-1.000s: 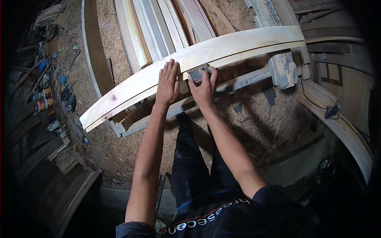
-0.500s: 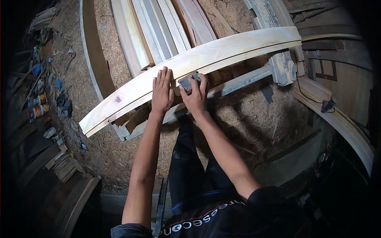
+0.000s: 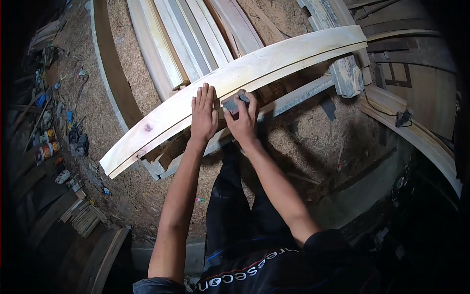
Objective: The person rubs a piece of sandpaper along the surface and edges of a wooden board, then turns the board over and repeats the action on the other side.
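A long pale curved board with a groove along its near edge lies across wooden supports. Flat on the board, left of its middle, rests my left hand with its fingers stretched out. Just to the right, my right hand grips a dark grey sanding block against the board's near edge. Fingers and thumb hide part of the block.
Several long planks lie beyond the board. A grey-stained support beam stands under its right end. Curved boards lie at the right, with a cable on them. Wood shavings cover the floor; cans and scraps lie at the left.
The view has shifted slightly, so the board's left end appears lower and its right end higher. Both hands keep nearly the same places on the board, and the right hand still grips the block.
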`<state>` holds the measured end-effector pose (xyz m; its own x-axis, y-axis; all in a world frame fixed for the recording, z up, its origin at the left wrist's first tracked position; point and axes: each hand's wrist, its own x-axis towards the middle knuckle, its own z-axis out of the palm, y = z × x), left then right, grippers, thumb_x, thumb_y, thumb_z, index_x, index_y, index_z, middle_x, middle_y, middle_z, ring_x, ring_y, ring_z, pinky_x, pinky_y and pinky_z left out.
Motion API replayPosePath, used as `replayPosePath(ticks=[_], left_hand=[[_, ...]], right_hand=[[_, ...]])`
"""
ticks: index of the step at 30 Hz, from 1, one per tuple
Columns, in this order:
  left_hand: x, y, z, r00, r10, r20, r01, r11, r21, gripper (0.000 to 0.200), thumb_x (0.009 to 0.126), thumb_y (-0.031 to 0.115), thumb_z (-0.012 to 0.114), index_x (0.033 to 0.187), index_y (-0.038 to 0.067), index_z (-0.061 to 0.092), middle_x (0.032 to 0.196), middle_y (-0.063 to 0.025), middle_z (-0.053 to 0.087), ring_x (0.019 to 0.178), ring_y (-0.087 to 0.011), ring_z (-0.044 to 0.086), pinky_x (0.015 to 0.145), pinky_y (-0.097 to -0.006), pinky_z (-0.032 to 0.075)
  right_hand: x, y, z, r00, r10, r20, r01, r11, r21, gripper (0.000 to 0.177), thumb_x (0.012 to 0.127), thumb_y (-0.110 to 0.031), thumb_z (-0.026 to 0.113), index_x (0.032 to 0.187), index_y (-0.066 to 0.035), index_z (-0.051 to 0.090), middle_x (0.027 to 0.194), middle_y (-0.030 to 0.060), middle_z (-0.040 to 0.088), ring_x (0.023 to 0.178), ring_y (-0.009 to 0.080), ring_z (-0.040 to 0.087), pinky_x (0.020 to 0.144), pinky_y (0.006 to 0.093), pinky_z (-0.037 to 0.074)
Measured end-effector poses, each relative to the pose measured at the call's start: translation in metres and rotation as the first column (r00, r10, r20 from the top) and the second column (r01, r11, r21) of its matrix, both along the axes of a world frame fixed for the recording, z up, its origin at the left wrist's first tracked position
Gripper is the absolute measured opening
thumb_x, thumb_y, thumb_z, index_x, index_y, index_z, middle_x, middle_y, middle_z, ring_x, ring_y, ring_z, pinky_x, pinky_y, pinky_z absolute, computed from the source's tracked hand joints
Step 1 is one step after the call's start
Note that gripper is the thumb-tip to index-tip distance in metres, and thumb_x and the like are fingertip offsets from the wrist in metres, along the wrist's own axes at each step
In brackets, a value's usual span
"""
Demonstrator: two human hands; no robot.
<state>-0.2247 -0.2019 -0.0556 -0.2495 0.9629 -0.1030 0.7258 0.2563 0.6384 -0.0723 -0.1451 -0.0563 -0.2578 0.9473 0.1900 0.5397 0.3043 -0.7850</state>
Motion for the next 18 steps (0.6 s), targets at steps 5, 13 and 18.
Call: replayPosePath(ticks=[5, 13, 18], left_hand=[[-0.003, 0.0, 0.004, 0.999, -0.032, 0.009, 0.032, 0.999, -0.014, 0.08, 0.088, 0.009, 0.049, 0.164, 0.01, 0.023, 0.171, -0.0166, 0.019, 0.158, -0.037, 0.016, 0.128, -0.0535, 0.011], [0.003, -0.002, -0.001, 0.999, -0.015, -0.031, 0.015, 1.0, 0.007, 0.08, 0.088, 0.01, 0.049, 0.163, 0.006, 0.022, 0.171, -0.017, 0.019, 0.159, -0.0366, 0.015, 0.128, -0.0526, 0.011], [-0.006, -0.004, 0.004, 0.998, -0.063, 0.009, 0.063, 0.998, 0.0, 0.08, 0.087, 0.009, 0.049, 0.163, 0.007, 0.023, 0.171, -0.0172, 0.019, 0.158, -0.037, 0.016, 0.128, -0.0524, 0.011]], right_hand=[[0.024, 0.046, -0.002, 0.995, -0.054, 0.08, 0.042, 0.989, 0.144, 0.045, 0.08, -0.016, 0.083, 0.118, -0.001, 0.065, 0.133, 0.0233, 0.048, 0.124, 0.0415, 0.051, 0.102, 0.0508, 0.047], [-0.005, -0.002, -0.006, 1.0, 0.019, 0.014, -0.02, 0.996, 0.092, 0.052, 0.077, -0.012, 0.084, 0.124, -0.003, 0.064, 0.134, 0.0247, 0.047, 0.124, 0.045, 0.051, 0.104, 0.0521, 0.045], [0.008, 0.006, 0.002, 0.996, 0.06, 0.07, -0.068, 0.992, 0.111, 0.043, 0.08, -0.013, 0.082, 0.117, -0.002, 0.067, 0.137, 0.0238, 0.046, 0.124, 0.043, 0.051, 0.103, 0.0519, 0.046]])
